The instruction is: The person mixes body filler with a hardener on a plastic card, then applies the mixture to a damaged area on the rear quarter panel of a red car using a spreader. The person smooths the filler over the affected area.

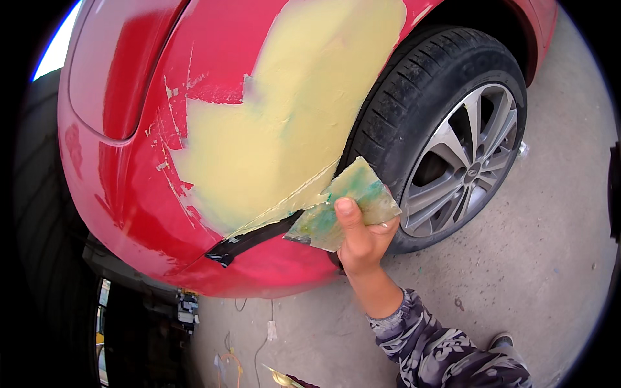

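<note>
My right hand (367,240), in a dark patterned sleeve, is closed on a flat, square putty spreader (359,194) smeared with green and pale yellow, the thumb pressed on its face. The spreader is at the lower edge of a wide layer of pale yellow filler (272,142) on a red car's body panel (149,239), beside the wheel arch. A ridge of filler runs along that lower edge, above a strip of black tape (259,240). My left hand does not show. At the bottom edge, the tip of a tool with yellow filler on it (282,378) shows.
Right of the panel stands the car's wheel (462,165), with a black tyre and silver spokes. Scratches and chipped paint (169,152) lie left of the filler. Cables (262,349) run over the grey concrete floor (504,278). My shoe (501,339) is at the lower right.
</note>
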`<state>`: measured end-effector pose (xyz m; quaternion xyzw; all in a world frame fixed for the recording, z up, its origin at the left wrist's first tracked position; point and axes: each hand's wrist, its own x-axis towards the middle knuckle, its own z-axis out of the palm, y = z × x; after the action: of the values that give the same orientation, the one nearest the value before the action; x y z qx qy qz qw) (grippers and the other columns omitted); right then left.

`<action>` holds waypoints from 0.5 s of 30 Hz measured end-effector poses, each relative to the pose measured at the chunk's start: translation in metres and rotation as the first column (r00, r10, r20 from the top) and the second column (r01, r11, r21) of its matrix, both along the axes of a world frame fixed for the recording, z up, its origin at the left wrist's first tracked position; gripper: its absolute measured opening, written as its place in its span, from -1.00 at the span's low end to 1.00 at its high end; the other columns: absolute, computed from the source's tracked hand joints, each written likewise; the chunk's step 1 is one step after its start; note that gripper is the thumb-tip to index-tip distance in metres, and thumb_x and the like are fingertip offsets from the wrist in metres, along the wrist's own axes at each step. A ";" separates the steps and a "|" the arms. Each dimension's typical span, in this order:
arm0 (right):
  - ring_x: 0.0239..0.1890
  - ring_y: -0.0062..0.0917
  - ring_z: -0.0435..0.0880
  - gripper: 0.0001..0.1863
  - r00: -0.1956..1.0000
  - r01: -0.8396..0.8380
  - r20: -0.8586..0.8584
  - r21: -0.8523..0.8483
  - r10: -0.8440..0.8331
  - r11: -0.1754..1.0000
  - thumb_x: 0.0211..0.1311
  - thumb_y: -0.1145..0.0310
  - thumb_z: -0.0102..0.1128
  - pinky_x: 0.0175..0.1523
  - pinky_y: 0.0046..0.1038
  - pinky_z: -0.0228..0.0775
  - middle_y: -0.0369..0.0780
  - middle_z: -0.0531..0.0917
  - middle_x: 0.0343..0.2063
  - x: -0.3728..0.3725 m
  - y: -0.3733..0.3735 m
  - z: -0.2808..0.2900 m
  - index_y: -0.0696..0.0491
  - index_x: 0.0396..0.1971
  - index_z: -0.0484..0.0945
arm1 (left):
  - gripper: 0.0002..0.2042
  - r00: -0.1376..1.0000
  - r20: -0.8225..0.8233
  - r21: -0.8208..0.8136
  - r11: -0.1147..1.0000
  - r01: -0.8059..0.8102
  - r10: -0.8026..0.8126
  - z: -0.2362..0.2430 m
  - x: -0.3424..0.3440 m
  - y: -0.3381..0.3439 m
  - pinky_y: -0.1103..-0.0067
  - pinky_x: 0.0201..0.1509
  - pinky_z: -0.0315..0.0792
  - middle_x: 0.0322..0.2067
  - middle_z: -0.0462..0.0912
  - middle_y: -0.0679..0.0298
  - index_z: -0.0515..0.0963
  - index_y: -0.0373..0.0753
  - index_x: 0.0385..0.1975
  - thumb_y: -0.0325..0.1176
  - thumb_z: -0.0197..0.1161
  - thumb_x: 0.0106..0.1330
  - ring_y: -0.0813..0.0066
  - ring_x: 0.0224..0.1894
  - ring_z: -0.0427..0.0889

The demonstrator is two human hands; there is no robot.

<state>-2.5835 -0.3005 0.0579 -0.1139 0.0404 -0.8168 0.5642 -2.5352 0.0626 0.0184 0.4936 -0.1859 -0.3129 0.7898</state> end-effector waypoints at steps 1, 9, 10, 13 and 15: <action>-0.46 -0.70 0.41 -0.84 0.999 -0.007 -0.034 -0.016 0.007 1.000 0.13 0.44 0.28 -0.36 -0.62 0.25 -0.34 0.53 -0.52 -0.005 -0.002 0.000 0.21 -0.47 0.51 | -0.81 0.999 0.003 0.019 0.999 -0.041 0.041 0.003 -0.004 -0.004 0.56 -0.30 0.38 -0.38 0.52 0.31 0.42 -0.25 -0.07 -0.45 0.07 0.35 0.52 -0.41 0.44; -0.49 -0.75 0.42 -0.85 0.973 -0.124 -0.206 -0.101 0.101 0.987 0.10 0.44 0.31 -0.40 -0.66 0.23 -0.35 0.54 -0.56 -0.027 -0.008 -0.001 0.19 -0.50 0.53 | -0.78 0.998 0.034 0.043 0.997 -0.060 0.059 0.005 -0.004 -0.004 0.54 -0.19 0.45 -0.27 0.58 0.29 0.44 -0.25 -0.03 -0.42 0.07 0.36 0.48 -0.27 0.54; -0.49 -0.75 0.42 -0.84 0.967 -0.143 -0.224 -0.102 0.117 0.984 0.10 0.44 0.31 -0.40 -0.66 0.24 -0.34 0.55 -0.56 -0.030 -0.008 -0.001 0.20 -0.50 0.53 | -0.78 0.998 0.035 0.040 0.997 -0.061 0.059 0.007 -0.006 -0.006 0.55 -0.18 0.45 -0.27 0.58 0.29 0.44 -0.25 -0.04 -0.41 0.07 0.36 0.48 -0.26 0.54; -0.50 -0.74 0.42 -0.84 0.954 -0.188 -0.256 -0.117 0.153 0.975 0.10 0.43 0.32 -0.39 -0.63 0.26 -0.36 0.54 -0.59 -0.038 -0.010 0.002 0.19 -0.49 0.54 | -0.79 0.998 0.039 0.046 0.997 -0.054 0.053 0.007 -0.004 -0.005 0.55 -0.20 0.46 -0.28 0.58 0.29 0.44 -0.25 -0.05 -0.40 0.07 0.36 0.49 -0.27 0.54; -0.49 -0.73 0.43 -0.84 0.957 -0.169 -0.251 -0.080 0.145 0.982 0.11 0.42 0.31 -0.37 -0.62 0.27 -0.35 0.55 -0.56 -0.036 -0.006 0.004 0.18 -0.46 0.54 | -0.79 0.998 0.046 0.051 0.997 -0.055 0.053 0.006 -0.002 -0.005 0.55 -0.22 0.47 -0.29 0.58 0.30 0.44 -0.24 -0.05 -0.40 0.08 0.36 0.50 -0.29 0.54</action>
<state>-2.6195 -0.3062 0.0617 -0.2444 0.0592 -0.7502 0.6115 -2.5377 0.0580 0.0244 0.5258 -0.1818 -0.2850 0.7806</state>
